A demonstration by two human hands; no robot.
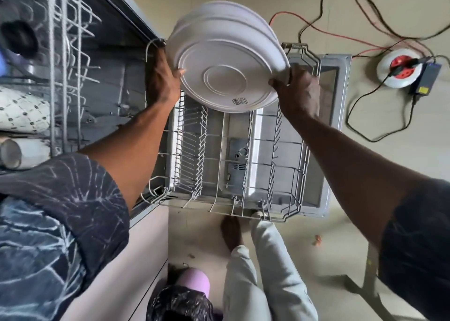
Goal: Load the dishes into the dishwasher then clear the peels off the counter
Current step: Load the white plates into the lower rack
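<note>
Head view: both hands, left (162, 79) and right (298, 89), grip stacked plates (226, 62) at 12 o'clock above the rack (287, 170); top ones could slide off if tilted.

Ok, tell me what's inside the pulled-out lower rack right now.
The lower rack holds no dishes where it shows: only bare wire tines. The stack of plates, held by the left hand and right hand, hangs above its far end and covers that part.
</note>
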